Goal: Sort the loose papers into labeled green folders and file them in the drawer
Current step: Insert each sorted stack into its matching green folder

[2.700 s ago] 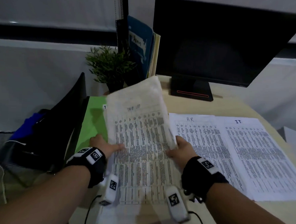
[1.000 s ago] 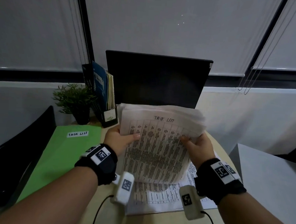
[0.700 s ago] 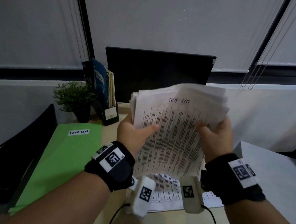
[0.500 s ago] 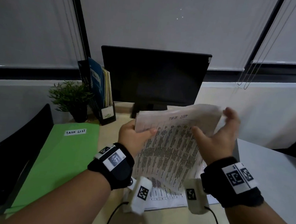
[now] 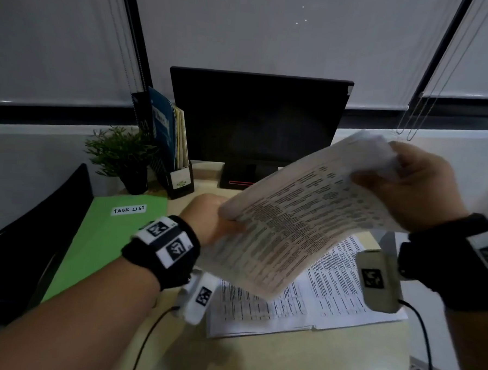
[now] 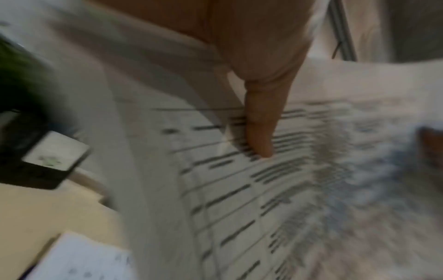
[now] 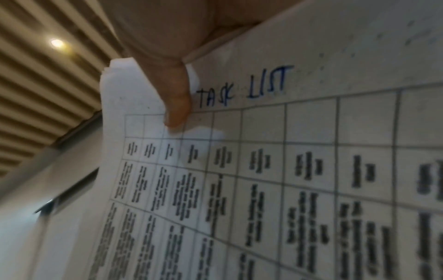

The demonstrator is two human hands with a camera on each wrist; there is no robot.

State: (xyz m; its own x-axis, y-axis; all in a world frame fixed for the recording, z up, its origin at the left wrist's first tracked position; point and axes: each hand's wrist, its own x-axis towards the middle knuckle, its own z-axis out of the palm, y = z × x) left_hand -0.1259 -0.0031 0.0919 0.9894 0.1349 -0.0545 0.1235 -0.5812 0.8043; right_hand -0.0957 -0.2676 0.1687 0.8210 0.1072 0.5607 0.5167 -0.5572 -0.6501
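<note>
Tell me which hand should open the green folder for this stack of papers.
Left. The left hand holds the stack of papers at the end beside the green folder. The right hand grips the far end, raised away from it.

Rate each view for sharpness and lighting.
Head: dim room, monitor nearly black, yet the folder label reads clearly; the stack is slightly smeared. Left wrist: heavy motion blur, print streaked around the left hand. Right wrist: sharpest near "TASK LIST" by the right hand, softer rightwards; ceiling lamp glares.

The desk [image 5: 298,357] bears a green folder [image 5: 98,242], papers [image 5: 315,307], monitor [image 5: 257,120], plant [image 5: 122,156].
</note>
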